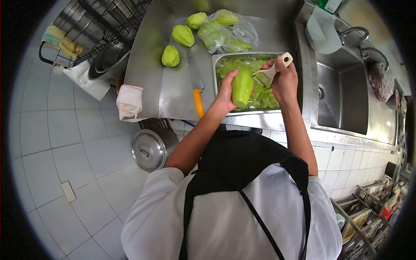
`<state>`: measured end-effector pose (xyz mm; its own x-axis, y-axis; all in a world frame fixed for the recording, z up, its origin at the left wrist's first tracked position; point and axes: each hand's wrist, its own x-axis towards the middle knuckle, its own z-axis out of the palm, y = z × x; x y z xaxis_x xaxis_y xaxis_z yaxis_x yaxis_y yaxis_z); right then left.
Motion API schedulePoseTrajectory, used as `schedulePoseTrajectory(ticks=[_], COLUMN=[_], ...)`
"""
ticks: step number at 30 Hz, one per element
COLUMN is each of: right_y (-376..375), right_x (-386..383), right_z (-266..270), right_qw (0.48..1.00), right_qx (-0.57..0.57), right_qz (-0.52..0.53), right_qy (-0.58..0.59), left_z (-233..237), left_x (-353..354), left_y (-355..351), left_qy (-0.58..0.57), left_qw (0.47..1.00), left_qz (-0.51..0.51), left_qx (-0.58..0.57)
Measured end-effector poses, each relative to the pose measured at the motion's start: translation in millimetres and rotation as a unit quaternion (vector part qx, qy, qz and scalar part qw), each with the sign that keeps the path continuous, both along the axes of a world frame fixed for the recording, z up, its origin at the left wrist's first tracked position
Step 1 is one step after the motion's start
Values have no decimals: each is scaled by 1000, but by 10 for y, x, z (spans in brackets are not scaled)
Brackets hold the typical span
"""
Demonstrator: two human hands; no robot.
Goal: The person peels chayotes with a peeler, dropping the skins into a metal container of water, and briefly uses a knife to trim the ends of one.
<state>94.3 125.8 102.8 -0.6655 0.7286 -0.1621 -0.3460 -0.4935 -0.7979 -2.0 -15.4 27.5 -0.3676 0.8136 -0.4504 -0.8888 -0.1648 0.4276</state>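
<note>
My left hand (226, 93) is closed around a pale green chayote (243, 89), tilted over a metal tray (214, 65). In my right hand (286, 82) is a white-handled peeler (272, 72), its head close beside the chayote's right side. Green leafy pieces and peelings (265, 97) lie in the tray below. To the left on the steel counter rests a knife (198, 97) with an orange handle. Several more chayotes (183, 35) sit at the back left, some inside a clear plastic bag (232, 32) behind the tray.
A steel sink (342, 95) with taps (357, 32) stands to the right. A folded white cloth (129, 102) hangs at the counter's left corner. Below it, a lidded metal pot (148, 149) is on the tiled floor. A wire rack (108, 39) with pots stands at the far left.
</note>
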Motion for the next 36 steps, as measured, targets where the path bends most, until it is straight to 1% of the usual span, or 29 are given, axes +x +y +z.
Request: schedulePoseTrajectory(ticks=[4, 6, 7, 9, 11, 12, 15, 16, 19, 20, 22, 23, 24, 27, 28, 30, 33, 36], right_y=[-213, -272, -296, -295, -197, -64, 318, 367, 375, 340, 314, 304, 280, 231, 209, 192, 180, 214], right_x=[-34, -54, -58, -79, -134, -168, -286, -249, -161, -131, -161, -146, -110, -13, 3, 30, 84, 143], right_z=[83, 22, -9, -40, -139, -237, -714, -778, -799, -786, -669, -612, -523, -260, -206, -161, -101, -177], right_qw=[999, 999, 998, 998, 992, 971, 966, 957, 950, 950, 952, 955, 956, 969, 974, 992, 999, 994], right_qx=[-19, 0, 9, 59, 121, 229, 220, 239, 259, 259, 260, 255, 249, 206, 187, 95, -12, -111], right_qz=[48, 49, 48, 20, -13, -50, -86, -89, -85, -82, -80, -75, -71, -61, -57, -24, 8, 15], right_qy=[11, 22, 26, 9, -21, -55, -106, -137, -155, -153, -138, -135, -134, -123, -117, -85, -45, 1], left_z=[55, 88, 69, 6, -59, -72, 67, 104, 93, -45, 25, 54, -84, -12, 4, 30, -13, 12], left_x=[50, 61, 57, 51, 91, 120, 246, 271, 184, 88, 62, 54, -7, -12, -3, 5, 74, 108], left_y=[98, 125, 114, 86, 36, 6, -108, -116, -127, -152, -178, -184, -211, -211, -210, -189, -205, -205], left_qy=[-29, -60, -52, -35, -28, -24, 4, 27, -38, -87, -101, -110, -95, -48, -59, -80, -94, 10], left_qw=[999, 996, 997, 998, 1000, 1000, 998, 998, 996, 986, 988, 989, 986, 994, 993, 990, 983, 994], left_qz=[13, 34, 25, 6, -5, -13, -55, -52, -17, -44, 2, 21, -10, -14, -19, -28, 28, 16], left_qx=[40, 49, 52, 61, 13, -11, 41, 38, 81, 132, 113, 102, 136, 93, 99, 112, 154, 109])
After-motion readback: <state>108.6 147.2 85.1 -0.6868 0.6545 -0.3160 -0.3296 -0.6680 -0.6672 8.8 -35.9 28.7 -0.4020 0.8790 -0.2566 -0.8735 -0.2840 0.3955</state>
